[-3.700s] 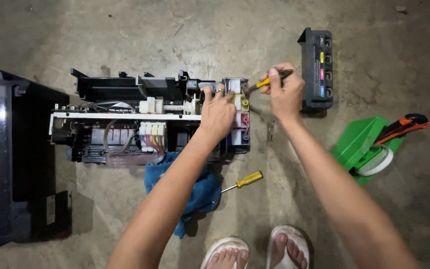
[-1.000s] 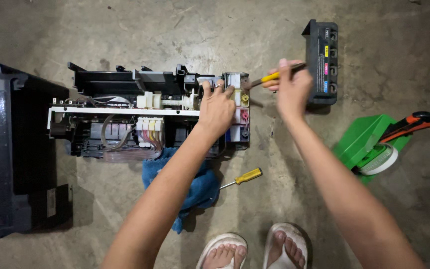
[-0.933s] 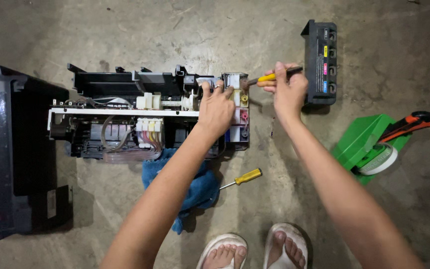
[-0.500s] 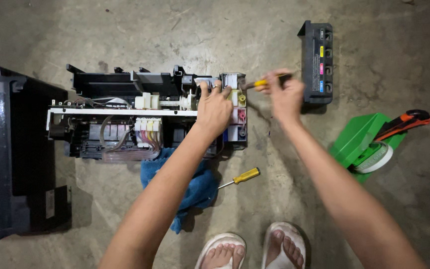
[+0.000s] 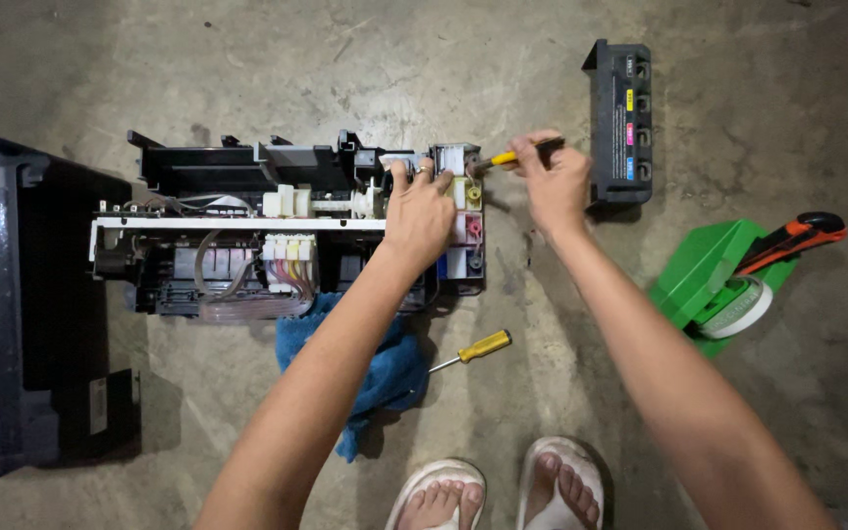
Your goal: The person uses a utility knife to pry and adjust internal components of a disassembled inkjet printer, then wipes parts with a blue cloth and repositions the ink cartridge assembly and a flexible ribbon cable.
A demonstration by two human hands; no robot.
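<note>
At frame centre, the left hand (image 5: 422, 211) presses spread fingers on the stiff, fragile printer chassis (image 5: 287, 236); the right hand (image 5: 554, 182) pinches the screwdriver (image 5: 507, 157) by its likely grippy handle.

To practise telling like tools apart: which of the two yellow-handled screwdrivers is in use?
The screwdriver in the right hand, at the printer's right end; the other screwdriver lies untouched on the floor.

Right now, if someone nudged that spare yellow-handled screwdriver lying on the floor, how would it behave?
The spare screwdriver would probably roll, since its handle and shaft look round and it lies loose on the concrete floor. It looks stiff and light. The blue cloth beside its tip might stop it that way.
</note>
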